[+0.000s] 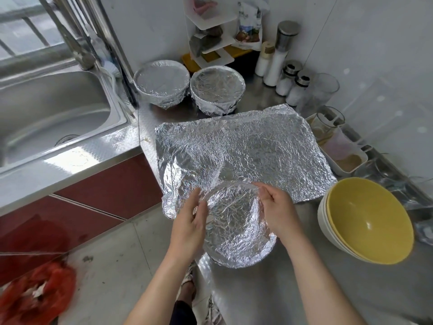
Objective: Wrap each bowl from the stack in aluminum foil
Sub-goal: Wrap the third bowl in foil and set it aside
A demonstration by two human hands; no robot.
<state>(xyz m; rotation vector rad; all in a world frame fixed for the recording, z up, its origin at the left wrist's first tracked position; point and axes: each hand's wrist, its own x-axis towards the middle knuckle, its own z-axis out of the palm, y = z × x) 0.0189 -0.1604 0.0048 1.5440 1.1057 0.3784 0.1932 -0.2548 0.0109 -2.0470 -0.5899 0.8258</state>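
Down at the near edge of the steel counter [269, 289], both hands are on the foil-covered bowl [236, 226]. The left hand [189, 221] is curled against its left rim and the right hand [277, 214] is curled over the right rim, fingers pinching the crinkled foil at the edge. The hands are apart, one on each side, with the bowl between them. The foil dips into the hollow and folds over the lip all round (the bowl's own colour is hidden).

Just to the right, not touching it, sits the stack of bowls [365, 221], a yellow one on top and pale ones nested beneath, all bare. On the floor to the left there's a red bag [35, 294], blurred.

Further up the counter a foil sheet [248, 151] lies spread out and wrinkled. Its near left corner droops over the counter edge, and its near edge reaches the held bowl's far rim. Right of the sheet is a white container [346, 158].

Beyond the sheet two finished ones stand side by side, close together: the left wrapped bowl [161, 83] and the right wrapped bowl [218, 90]. Right of them a row of shakers [288, 83] runs along the wall, with a white rack [210, 26] behind. Far left, the steel sink [54, 109]
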